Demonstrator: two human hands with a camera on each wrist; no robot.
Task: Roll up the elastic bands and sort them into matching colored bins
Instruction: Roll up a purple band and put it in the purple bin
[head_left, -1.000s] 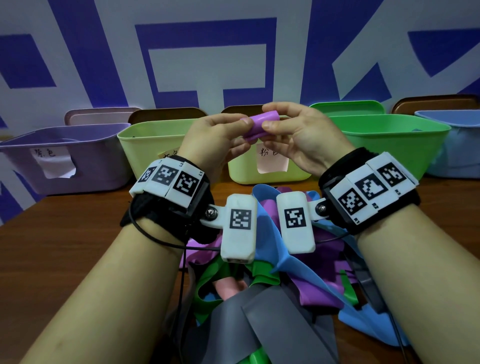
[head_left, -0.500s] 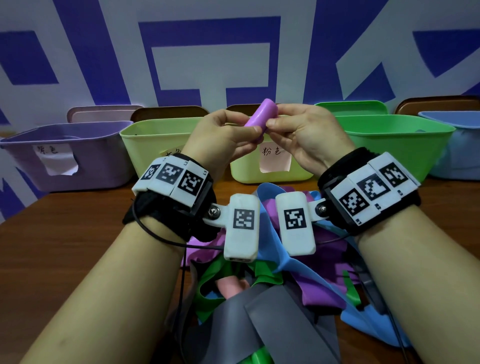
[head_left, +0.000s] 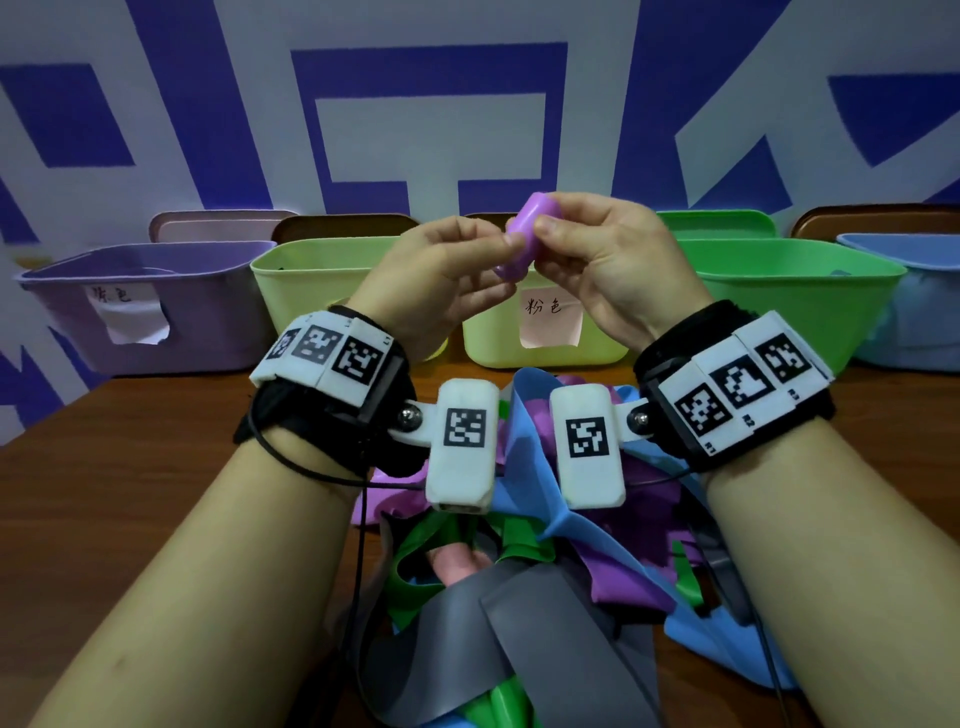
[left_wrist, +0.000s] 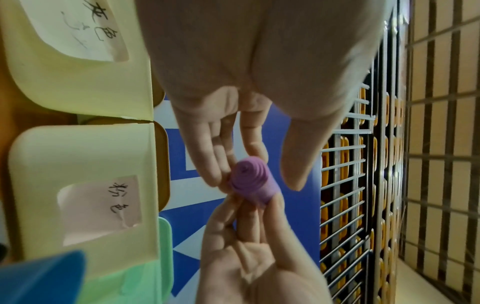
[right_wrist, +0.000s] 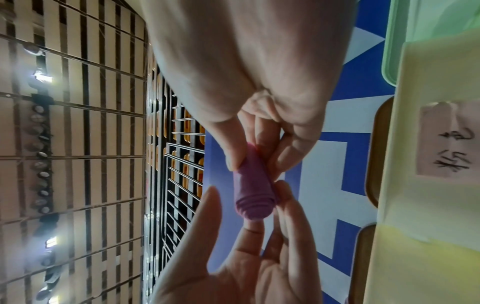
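Roll (head_left: 524, 239), light and springy, likely to unwind; left hand (head_left: 441, 280) and right hand (head_left: 608, 265) pinch its sides between fingertips.

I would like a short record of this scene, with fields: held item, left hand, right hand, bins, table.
held item: purple rolled band, fully rolled, tilted
left hand: left hand pinches its lower end
right hand: right hand pinches its upper part
bins: purple bin far left, green bin right
table: pile of loose bands below the wrists
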